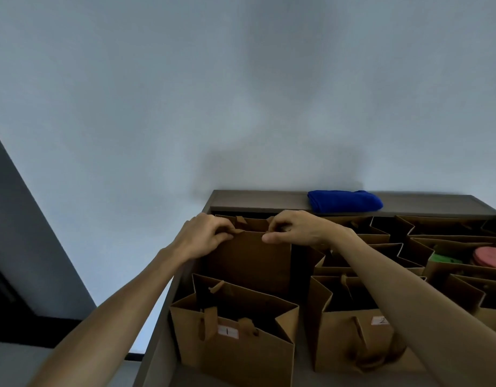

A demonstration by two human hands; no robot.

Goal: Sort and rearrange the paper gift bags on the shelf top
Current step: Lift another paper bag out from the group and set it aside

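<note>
Both hands pinch the top rim of a tall brown kraft-paper gift bag [249,261] standing at the back left of the dark wooden shelf top [258,198], the left hand [206,236] at its left corner and the right hand [292,229] at its right. Lifting evenly from both corners should stop the thin paper creasing. Keeping it upright would likely clear the open brown paper bag with a white label [232,331] just in front.

I saw a folded blue cloth [345,201] lying on the raised back ledge against the pale grey wall [241,93], with a dark doorframe [23,233] at left.
</note>
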